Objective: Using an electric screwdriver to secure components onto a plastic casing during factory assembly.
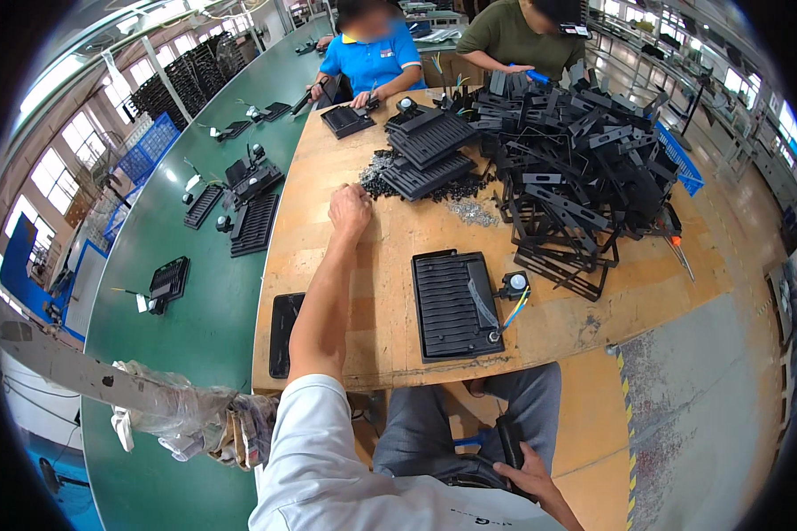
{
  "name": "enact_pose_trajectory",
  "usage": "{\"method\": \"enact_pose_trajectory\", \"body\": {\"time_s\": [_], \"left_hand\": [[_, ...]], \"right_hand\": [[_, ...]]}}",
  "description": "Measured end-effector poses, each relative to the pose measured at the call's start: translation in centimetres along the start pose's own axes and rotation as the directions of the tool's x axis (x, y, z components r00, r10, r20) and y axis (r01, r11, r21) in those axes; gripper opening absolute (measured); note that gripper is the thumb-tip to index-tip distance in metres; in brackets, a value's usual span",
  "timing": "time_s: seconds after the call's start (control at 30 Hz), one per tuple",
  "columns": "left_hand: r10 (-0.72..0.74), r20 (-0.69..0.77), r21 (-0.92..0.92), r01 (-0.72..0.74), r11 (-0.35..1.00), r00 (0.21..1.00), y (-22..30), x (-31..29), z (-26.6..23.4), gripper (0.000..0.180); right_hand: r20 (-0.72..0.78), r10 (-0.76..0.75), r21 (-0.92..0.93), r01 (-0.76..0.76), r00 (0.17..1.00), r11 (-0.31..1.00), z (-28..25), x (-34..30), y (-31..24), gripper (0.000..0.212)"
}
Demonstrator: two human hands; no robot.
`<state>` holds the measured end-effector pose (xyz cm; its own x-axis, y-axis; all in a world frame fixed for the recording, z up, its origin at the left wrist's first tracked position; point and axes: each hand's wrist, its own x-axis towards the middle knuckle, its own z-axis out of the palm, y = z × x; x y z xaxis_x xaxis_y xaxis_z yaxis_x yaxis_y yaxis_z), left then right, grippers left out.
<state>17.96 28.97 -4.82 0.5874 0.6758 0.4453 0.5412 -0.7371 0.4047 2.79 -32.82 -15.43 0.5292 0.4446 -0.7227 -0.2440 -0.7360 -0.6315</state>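
Note:
My left arm stretches over the wooden table, and my left hand (350, 211) rests beside the loose small screws (379, 177), its fingers curled together; whatever they hold is hidden. Low by my lap, my right hand (530, 473) is wrapped round a black handle-shaped tool (508, 442), its exact kind unclear. Flat on the table in front of me lies a black finned floodlight housing (452, 310). A small sensor (514, 282) with a white dome and coloured wires sits at its right side. Left of it, a black tray (283, 341) is partly covered by my forearm.
A tangled heap of black metal brackets (576, 177) fills the table's far right, near a screwdriver (679, 252). Stacked housings (429, 142) stand at mid-table. More lights (255, 221) lie on the green bench (204, 310). Two people (376, 57) work across the table.

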Motion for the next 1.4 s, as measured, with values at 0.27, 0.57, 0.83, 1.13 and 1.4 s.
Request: {"method": "enact_pose_trajectory", "body": {"time_s": [0.27,0.57,0.83,1.13,1.4], "left_hand": [[0.145,-0.085,-0.033,-0.148,0.988,0.986,0.4,0.3,0.5,0.018],[0.203,0.143,0.008,-0.206,0.979,0.969,0.3,1.4,0.9,0.018],[0.47,0.326,0.309,-0.562,0.767,0.821,0.7,0.7,0.5,0.017],[0.455,0.239,0.2,-0.502,0.841,0.858,-0.7,-0.6,-0.6,0.015],[0.317,0.038,0.105,-0.319,0.942,0.948,0.6,-0.5,-2.3,0.015]], "right_hand": [[-0.007,-0.036,-0.057,0.035,0.999,0.998,0.1,0.4,2.1,0.117],[-0.038,-0.009,-0.162,0.003,0.999,0.987,0.0,0.1,1.4,0.118],[-0.065,-0.118,-0.177,0.105,0.991,0.979,0.0,0.7,1.2,0.112],[-0.064,-0.165,-0.091,0.159,0.984,0.983,0.0,-0.7,0.1,0.098],[-0.106,-0.153,-0.03,0.151,0.983,0.988,-0.3,-0.4,0.8,0.088]]}}
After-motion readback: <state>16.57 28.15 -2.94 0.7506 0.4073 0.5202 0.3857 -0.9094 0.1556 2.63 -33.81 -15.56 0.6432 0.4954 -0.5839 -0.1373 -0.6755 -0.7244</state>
